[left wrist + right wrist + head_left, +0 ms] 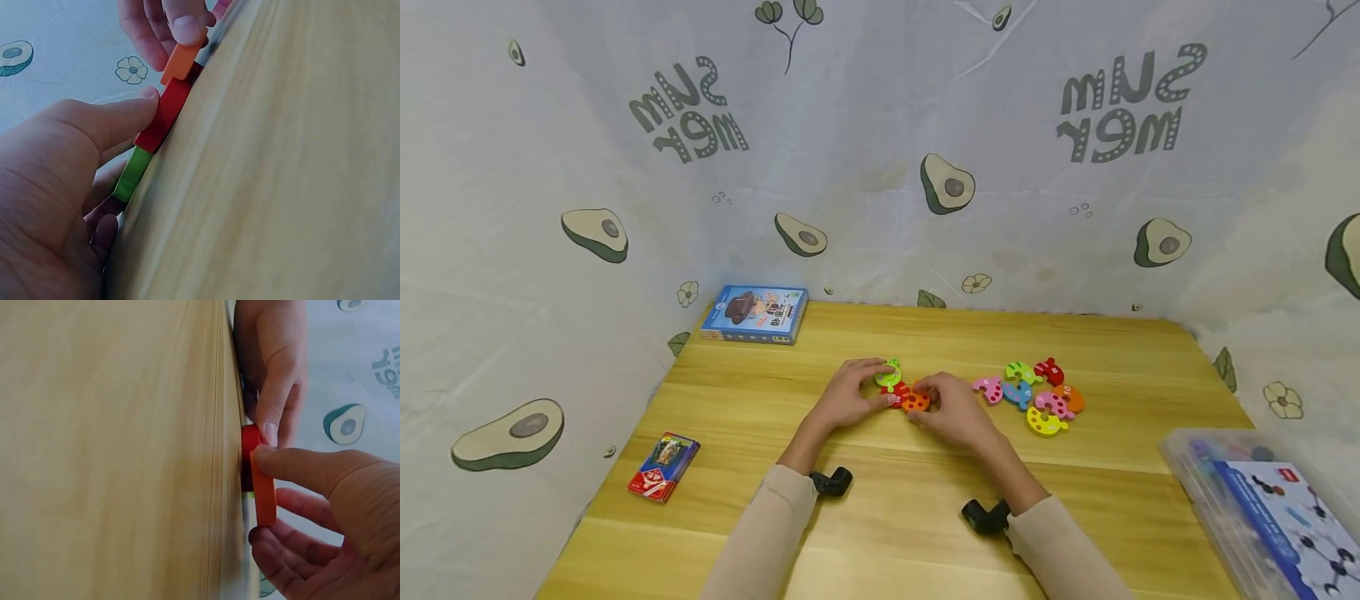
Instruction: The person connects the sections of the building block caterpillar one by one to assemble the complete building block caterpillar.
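Observation:
My right hand pinches an orange dotted animal-shaped puzzle piece between thumb and fingers. In the right wrist view this orange piece is slightly raised and overlaps the red piece. My left hand curls round a green animal-shaped piece and the red piece, both lying on the table. Its thumb presses the red piece at the side, while its fingers lie behind the green piece. Green and red meet edge to edge.
Several loose animal pieces in pink, blue, green, red, orange and yellow lie right of my hands. A blue box stands back left, a small red-and-blue card pack front left. At right is a clear plastic case with a booklet.

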